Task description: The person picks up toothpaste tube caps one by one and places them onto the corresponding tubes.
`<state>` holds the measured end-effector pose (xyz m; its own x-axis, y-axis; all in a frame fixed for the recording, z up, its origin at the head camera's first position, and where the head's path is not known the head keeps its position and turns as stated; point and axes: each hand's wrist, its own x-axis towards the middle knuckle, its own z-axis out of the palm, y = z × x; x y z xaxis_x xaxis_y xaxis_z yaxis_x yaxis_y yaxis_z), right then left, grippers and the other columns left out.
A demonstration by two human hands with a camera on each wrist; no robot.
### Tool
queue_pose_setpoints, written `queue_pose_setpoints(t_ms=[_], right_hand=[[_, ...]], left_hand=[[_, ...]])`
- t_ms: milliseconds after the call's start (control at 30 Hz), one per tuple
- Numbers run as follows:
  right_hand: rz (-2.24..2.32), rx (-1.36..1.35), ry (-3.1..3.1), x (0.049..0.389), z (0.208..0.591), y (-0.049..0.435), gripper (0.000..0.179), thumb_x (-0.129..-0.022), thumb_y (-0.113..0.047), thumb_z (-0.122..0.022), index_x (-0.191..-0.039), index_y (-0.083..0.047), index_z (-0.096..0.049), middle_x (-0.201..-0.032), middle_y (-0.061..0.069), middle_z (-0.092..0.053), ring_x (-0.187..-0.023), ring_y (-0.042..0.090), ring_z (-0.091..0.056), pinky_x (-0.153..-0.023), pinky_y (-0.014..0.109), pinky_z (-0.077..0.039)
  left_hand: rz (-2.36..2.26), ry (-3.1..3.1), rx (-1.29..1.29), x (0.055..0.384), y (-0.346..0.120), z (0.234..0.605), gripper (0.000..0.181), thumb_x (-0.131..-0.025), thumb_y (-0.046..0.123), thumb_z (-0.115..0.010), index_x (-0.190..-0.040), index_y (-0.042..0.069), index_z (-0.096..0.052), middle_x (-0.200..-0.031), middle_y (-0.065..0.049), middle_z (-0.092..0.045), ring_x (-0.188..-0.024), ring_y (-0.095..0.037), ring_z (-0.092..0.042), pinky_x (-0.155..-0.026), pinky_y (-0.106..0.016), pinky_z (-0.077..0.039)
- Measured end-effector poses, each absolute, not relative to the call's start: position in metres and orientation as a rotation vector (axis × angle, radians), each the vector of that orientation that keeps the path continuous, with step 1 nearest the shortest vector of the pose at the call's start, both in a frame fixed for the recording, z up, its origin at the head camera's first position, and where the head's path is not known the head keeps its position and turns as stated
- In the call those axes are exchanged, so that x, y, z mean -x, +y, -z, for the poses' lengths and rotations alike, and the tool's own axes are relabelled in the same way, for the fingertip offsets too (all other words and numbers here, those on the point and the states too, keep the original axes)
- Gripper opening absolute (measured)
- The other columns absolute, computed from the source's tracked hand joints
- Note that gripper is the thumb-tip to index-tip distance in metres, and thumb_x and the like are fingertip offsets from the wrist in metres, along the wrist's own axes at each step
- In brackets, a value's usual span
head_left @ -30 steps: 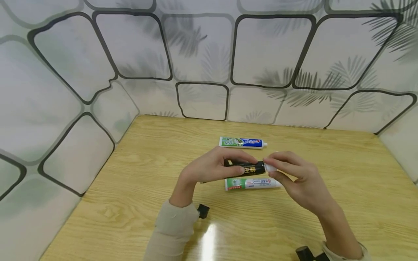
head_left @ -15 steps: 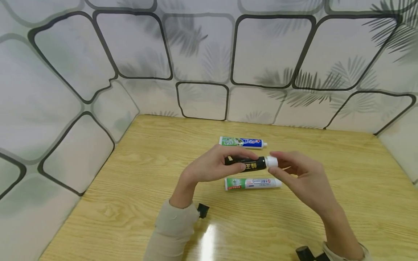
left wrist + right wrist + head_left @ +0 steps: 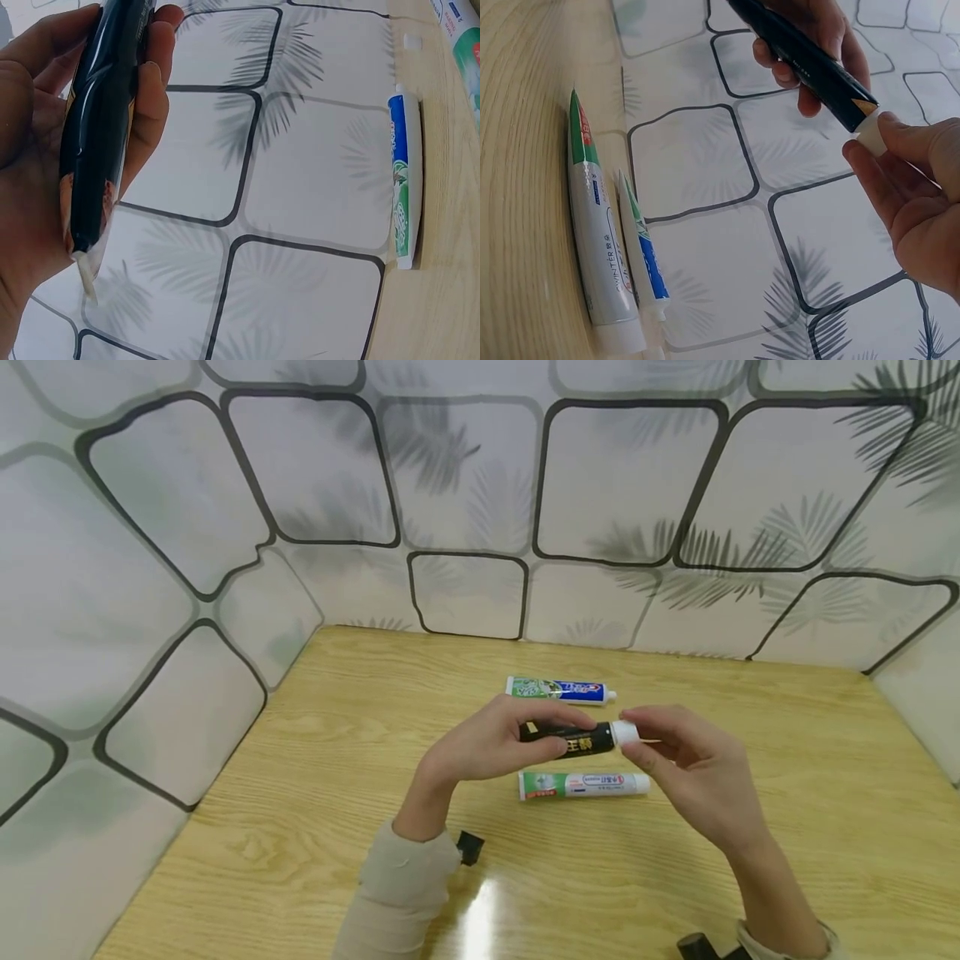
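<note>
My left hand holds a black toothpaste tube above the table, thumb on the near side and fingers on the far side. Gold lettering marks the tube. Its white cap points right, and my right hand pinches it between thumb and fingers. The right wrist view shows that cap against the tube's end. Behind the hands lies a green and blue toothpaste tube, its narrow nozzle bare. Nearer me lies a green and white toothpaste tube, capped.
A small loose white cap sits on the table past the blue tube's nozzle, in the left wrist view. The wood-grain table meets a patterned wall at the back and left. Black camera mounts stick out from the wrists.
The right hand's fingers have shifted around the white cap, leaving more of it in sight. The black tube rose slightly early on. The two tubes on the table have stayed put.
</note>
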<state>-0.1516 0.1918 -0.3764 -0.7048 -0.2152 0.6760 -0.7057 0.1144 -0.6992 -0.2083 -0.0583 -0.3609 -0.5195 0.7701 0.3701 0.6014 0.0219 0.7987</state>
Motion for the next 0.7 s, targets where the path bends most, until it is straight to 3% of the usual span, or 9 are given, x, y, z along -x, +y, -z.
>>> queue_pose_setpoints(t_ms=[267,533,700], right_hand=[[-1.460,-0.791,-2.156,0.1486,0.3748,0.1951,0.035,-0.080,0.021,-0.069,-0.112,0.008,-0.069,-0.104,0.000,-0.071,-0.092,0.007,-0.067,-0.076,0.017,-0.053],[-1.339,-0.556,-2.389,0.1457,0.3734,0.1959,0.019,-0.092,0.003,-0.067,-0.110,-0.002,-0.071,-0.085,-0.006,-0.071,-0.073,0.006,-0.068,-0.062,0.019,-0.053],[-1.329,-0.609,-2.415,0.1459,0.3736,0.1974,0.030,-0.093,0.001,-0.066,-0.123,-0.004,-0.067,-0.097,-0.003,-0.069,-0.076,0.006,-0.068,-0.064,0.021,-0.055]], left_hand=[[-1.483,2.153,-1.482,0.2074,-0.0564,0.3608,0.030,-0.099,0.003,-0.058,-0.128,0.004,-0.065,-0.110,-0.006,-0.064,-0.064,-0.004,-0.046,-0.061,-0.023,-0.041],[-1.417,2.196,-1.563,0.2063,-0.0533,0.3605,0.029,-0.098,0.003,-0.061,-0.126,0.004,-0.066,-0.123,-0.007,-0.066,-0.084,-0.006,-0.054,-0.076,-0.026,-0.047],[-1.419,2.194,-1.531,0.2064,-0.0539,0.3603,0.029,-0.098,0.003,-0.060,-0.126,0.004,-0.066,-0.119,-0.007,-0.066,-0.079,-0.006,-0.053,-0.072,-0.024,-0.046]])
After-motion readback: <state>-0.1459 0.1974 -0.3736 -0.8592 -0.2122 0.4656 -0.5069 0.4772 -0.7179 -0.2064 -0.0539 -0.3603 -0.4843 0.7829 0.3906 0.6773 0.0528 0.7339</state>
